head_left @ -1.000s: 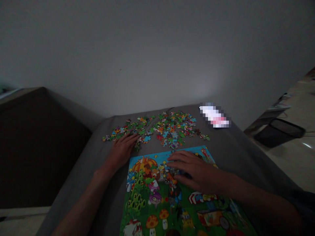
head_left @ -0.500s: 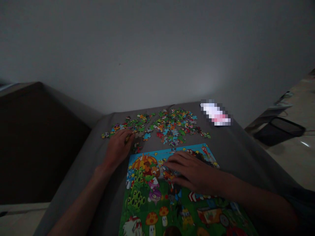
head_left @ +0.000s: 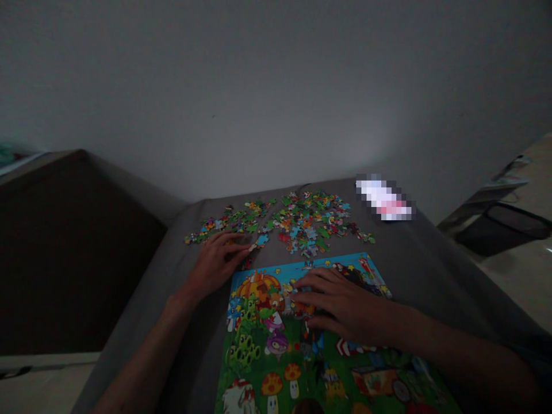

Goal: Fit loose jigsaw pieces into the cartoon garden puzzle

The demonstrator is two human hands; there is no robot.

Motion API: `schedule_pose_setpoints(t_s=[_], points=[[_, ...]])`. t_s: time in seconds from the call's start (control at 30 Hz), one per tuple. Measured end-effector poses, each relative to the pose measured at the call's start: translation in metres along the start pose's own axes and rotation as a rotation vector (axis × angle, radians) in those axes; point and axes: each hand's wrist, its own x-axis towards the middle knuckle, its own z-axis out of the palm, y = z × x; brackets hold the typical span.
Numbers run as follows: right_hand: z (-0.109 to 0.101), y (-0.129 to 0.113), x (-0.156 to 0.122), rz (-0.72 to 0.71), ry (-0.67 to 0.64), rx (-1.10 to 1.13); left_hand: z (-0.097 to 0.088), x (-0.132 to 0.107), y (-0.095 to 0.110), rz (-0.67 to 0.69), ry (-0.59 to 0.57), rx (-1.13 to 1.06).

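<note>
My left hand (head_left: pixel 218 259) is at the near left side of the loose jigsaw pieces (head_left: pixel 304 221). Its thumb and a finger come together at a small pale puzzle piece (head_left: pixel 252 248), which seems pinched at their tips; the dim light blurs the detail. Just beyond it lies a light-blue piece (head_left: pixel 261 240). My right hand (head_left: pixel 334 299) rests palm down, fingers spread, on the upper part of a colourful cartoon jigsaw picture (head_left: pixel 280 368). Pumpkin, mushroom and plant figures show on it. The hand and forearm cover part of its right side.
Grey cloth (head_left: pixel 181 356) covers the surface under the puzzle, which meets a plain wall (head_left: pixel 267 103). A lit, pixelated phone-like object (head_left: pixel 383 198) lies at the back right. A dark box-like piece of furniture (head_left: pixel 77 253) stands at left, and a dark-framed object (head_left: pixel 513 221) at right.
My left hand has shifted slightly right, its thumb and finger now reaching the pale piece. My right hand stays on the picture. The whole view has shifted a little.
</note>
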Motion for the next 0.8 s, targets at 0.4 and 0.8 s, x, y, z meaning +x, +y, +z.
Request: schedule_pose_setpoints(t_s=[0.4, 0.8], points=[[0.001, 0.002, 0.002, -0.035, 0.059, 0.019, 0.003, -0.001, 0.007, -0.151, 0.041, 0.030], [-0.001, 0.003, 0.001, 0.025, 0.079, 0.039, -0.007, -0.007, 0.037, -0.011, -0.025, -0.021]])
